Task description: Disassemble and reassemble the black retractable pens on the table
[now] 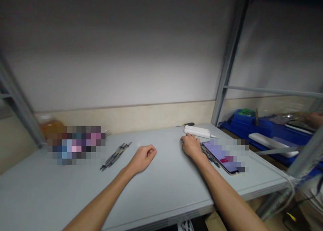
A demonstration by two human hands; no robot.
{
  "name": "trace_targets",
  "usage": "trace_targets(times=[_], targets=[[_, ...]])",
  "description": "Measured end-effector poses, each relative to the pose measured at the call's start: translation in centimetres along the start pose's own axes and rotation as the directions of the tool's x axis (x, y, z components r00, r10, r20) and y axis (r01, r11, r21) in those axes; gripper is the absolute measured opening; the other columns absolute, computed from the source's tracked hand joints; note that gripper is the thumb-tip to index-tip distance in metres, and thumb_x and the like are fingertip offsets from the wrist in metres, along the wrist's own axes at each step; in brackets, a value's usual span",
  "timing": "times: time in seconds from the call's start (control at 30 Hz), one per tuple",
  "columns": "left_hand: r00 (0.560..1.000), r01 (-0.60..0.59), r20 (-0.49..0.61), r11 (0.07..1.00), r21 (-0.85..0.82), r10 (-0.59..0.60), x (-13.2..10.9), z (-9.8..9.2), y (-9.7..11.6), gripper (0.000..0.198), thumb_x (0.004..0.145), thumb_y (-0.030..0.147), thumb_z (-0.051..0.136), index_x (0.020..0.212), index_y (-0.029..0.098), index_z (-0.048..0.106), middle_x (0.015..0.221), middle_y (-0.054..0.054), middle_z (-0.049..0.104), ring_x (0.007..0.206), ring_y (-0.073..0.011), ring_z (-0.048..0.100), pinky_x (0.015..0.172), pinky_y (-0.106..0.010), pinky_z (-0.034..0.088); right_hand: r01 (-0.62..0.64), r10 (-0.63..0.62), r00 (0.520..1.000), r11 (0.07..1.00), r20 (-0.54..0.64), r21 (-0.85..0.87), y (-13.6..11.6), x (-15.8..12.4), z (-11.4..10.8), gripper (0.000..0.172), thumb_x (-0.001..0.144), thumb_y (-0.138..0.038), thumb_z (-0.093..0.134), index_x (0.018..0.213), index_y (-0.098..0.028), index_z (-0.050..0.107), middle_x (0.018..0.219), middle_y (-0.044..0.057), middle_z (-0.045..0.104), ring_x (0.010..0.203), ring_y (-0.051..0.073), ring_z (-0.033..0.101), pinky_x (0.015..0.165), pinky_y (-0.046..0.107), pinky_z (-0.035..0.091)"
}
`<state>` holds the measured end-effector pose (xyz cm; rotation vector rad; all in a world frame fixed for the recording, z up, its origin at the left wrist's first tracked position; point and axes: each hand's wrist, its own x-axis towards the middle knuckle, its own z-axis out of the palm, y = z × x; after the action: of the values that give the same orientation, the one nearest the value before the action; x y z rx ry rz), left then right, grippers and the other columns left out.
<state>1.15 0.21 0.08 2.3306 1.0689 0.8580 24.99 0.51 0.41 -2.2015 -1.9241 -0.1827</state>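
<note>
Head view: blue bin [241, 120] containing green items [246, 112]; bottle [51, 127] with amber contents; left hand [143, 159], fingers curled together; right hand [191, 145] at dark rods [211, 157], grip indiscernible.

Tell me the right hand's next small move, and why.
Probably pinch one dark stick from the bunch beside the phone: the right hand is already at that bunch, while the left hand rests loosely curled.

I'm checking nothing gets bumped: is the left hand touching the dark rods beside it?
Apart: the head view shows a strip of tabletop between the left hand and the dark rods.
</note>
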Motion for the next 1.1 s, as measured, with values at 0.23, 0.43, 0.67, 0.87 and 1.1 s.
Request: trace_targets(times=[0.23,0.43,0.67,0.87,1.1], targets=[[1.0,-0.005,-0.009,0.995,0.096,0.006,0.0,-0.4,-0.3,0.027,0.083,0.031,0.039,0.073,0.015,0.058,0.058,0.002,0.053,0.053,-0.0104,0.045,0.053,-0.021,0.032,-0.006,0.006,1.0,1.0,0.006,0.023,0.1,0.0,-0.2,0.042,0.075,-0.003,0.036,0.107,-0.021,0.058,0.108,0.012,0.052,0.098,0.026,0.048,0.073,0.036,0.035],[0.993,0.041,-0.118,0.893,0.448,0.014,0.2,-1.2,-0.6,0.021,0.083,0.022,0.039,0.078,0.016,0.058,0.076,-0.005,0.06,0.078,-0.0175,0.052,0.074,-0.028,0.038,-0.011,0.013,0.999,0.999,-0.049,0.037,-0.1,-0.2,-0.2,0.035,0.077,-0.009,0.042,0.106,-0.02,0.057,0.108,0.012,0.051,0.099,0.028,0.046,0.073,0.038,0.035],[0.925,0.379,-0.267,0.586,0.717,-0.272,0.0,-2.5,-1.2,0.026,0.077,0.016,0.04,0.097,0.013,0.057,0.101,-0.013,0.055,0.101,-0.0262,0.045,0.078,-0.036,0.04,0.074,-0.062,0.989,0.993,-0.134,0.09,-1.1,-0.6,-0.3,0.026,0.08,-0.02,0.045,0.104,-0.02,0.057,0.108,0.012,0.05,0.102,0.026,0.041,0.078,0.037,0.03],[0.875,0.452,-0.268,0.479,0.752,-0.403,-0.2,-3.0,-2.0,0.03,0.079,0.013,0.034,0.099,0.006,0.055,0.1,-0.017,0.054,0.097,-0.0269,0.048,0.074,-0.037,0.042,0.155,-0.129,0.978,0.975,-0.161,0.157,-1.7,-0.8,-0.4,0.023,0.08,-0.019,0.046,0.099,-0.02,0.059,0.102,0.01,0.051,0.099,0.023,0.042,0.077,0.034,0.028],[0.897,0.434,-0.324,0.465,0.772,-0.3,0.0,-3.1,-1.7,0.03,0.077,0.012,0.033,0.098,0.008,0.055,0.1,-0.016,0.053,0.099,-0.0291,0.046,0.074,-0.039,0.043,0.202,-0.171,0.972,0.959,-0.164,0.199,-2.0,-0.9,-0.4,0.021,0.08,-0.019,0.046,0.096,-0.019,0.059,0.101,0.009,0.051,0.098,0.022,0.042,0.077,0.033,0.028]])
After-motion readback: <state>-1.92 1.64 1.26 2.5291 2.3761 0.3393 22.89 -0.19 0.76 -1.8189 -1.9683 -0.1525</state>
